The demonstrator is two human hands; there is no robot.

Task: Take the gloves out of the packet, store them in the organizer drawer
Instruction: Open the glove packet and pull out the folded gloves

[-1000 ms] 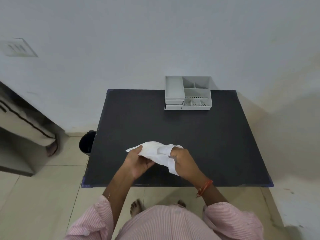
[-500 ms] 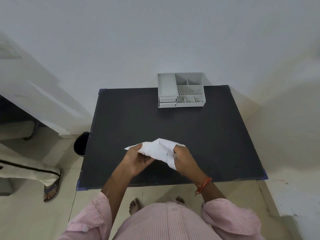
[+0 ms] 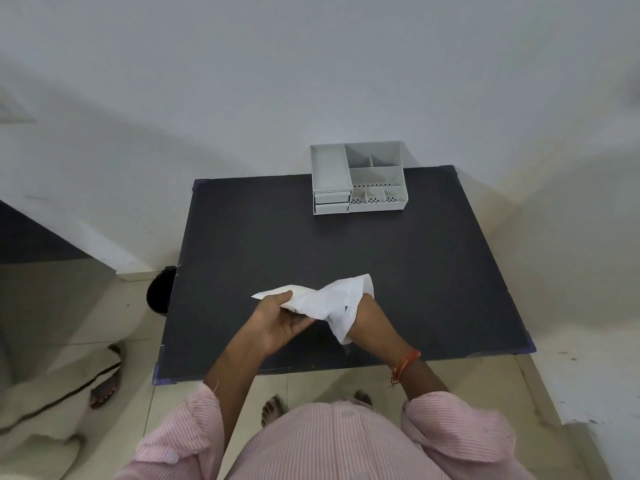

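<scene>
A crumpled white packet (image 3: pixel 322 299) hangs just above the near middle of the black table (image 3: pixel 346 247). My left hand (image 3: pixel 280 318) grips its left end from below. My right hand (image 3: pixel 367 317) is pushed into the packet's open right end, so its fingers are hidden inside. No gloves are visible. The grey organizer (image 3: pixel 358 178) stands at the table's far edge, with two small shut drawers (image 3: pixel 331 202) stacked at its front left.
A white wall rises right behind the table. A dark round bin (image 3: pixel 159 292) sits on the tiled floor by the table's left edge. Another person's sandalled foot (image 3: pixel 104 386) and pale clothing are at the lower left. My bare feet show under the table's near edge.
My right hand has gone deeper into the packet, which has opened out and lifted at its right end. The view has swung, so the table sits further right in frame.
</scene>
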